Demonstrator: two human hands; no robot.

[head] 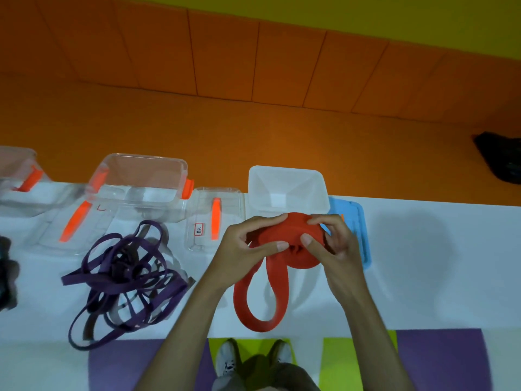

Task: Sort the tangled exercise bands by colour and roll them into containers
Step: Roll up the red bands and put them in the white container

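A red exercise band (293,235) is partly coiled into a thick roll just above the white table (423,263). Its loose end hangs down as a long loop toward the table's front edge. My left hand (248,246) grips the roll from the left, thumb pressed on its front. My right hand (329,244) pinches the roll from the right with thumb and fingers. Right behind the roll stands an open white square container (287,190). A tangle of purple bands (127,280) lies on the table to the left.
A blue lid (355,230) lies right of the white container. Clear boxes with orange clips stand at the back: a large one (138,182), a small lid (214,221), another at the far left (19,179). A dark bundle (5,272) lies at the left edge.
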